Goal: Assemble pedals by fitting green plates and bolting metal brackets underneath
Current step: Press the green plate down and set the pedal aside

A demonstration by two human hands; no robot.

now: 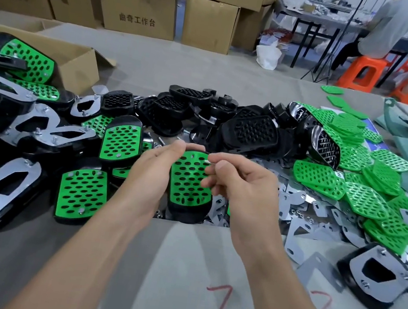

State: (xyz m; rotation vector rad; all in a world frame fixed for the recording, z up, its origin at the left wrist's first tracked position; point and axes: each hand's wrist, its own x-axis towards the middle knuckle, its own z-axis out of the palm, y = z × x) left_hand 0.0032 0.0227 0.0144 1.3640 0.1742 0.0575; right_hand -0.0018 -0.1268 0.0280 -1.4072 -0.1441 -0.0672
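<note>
The grey-covered tabletop (48, 250) fills most of the frame, with stacked cardboard boxes (137, 10) across the upper left. A pile of finished pedals (82, 191) takes up the left side, some showing green faces and others turned over to show silver brackets bolted on. A heap of loose green plates (368, 191) spreads over the right, bare black pedal bodies (251, 132) cluster at upper centre, and flat metal brackets (303, 229) lie scattered below the plates at lower right.

At centre frame sits the pedal (189, 184) being worked on: a black, rounded-oblong body with a bright green plate seated in its top, the plate pierced by rows of oval holes and two small round holes near its far edge. The left hand (152, 172) grips its left side, fingers curled round the edge. The right hand (243, 187) pinches a small silvery piece (209, 161) between thumb and forefinger at the plate's upper right corner; what it is cannot be told.
</note>
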